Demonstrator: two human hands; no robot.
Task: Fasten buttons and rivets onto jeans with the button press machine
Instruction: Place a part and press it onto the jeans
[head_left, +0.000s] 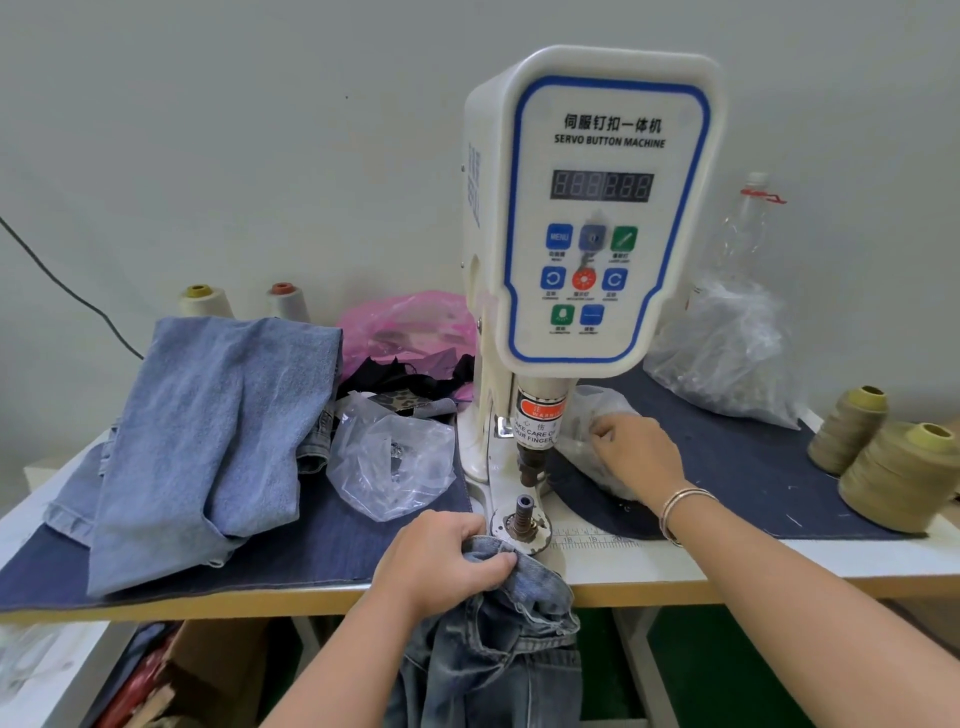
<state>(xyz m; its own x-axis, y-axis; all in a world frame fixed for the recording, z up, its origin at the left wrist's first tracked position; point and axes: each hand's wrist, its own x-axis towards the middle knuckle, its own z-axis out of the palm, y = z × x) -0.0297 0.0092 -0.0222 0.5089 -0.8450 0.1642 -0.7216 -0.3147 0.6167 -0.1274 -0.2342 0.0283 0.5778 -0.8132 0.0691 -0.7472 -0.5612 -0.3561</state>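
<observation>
Jeans (519, 587): soft, limp, grip waistband | left hand (441, 561) fingers bunch denim | right hand (636, 457) fingers in plastic bag (592, 415), grasp unclear

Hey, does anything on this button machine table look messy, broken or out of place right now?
Nothing looks broken or spilled. The one odd thing is the servo button machine's display, which shows no lit digits. The left hand grips the dark jeans beside the lower die, while the right hand reaches into a clear plastic bag.
</observation>
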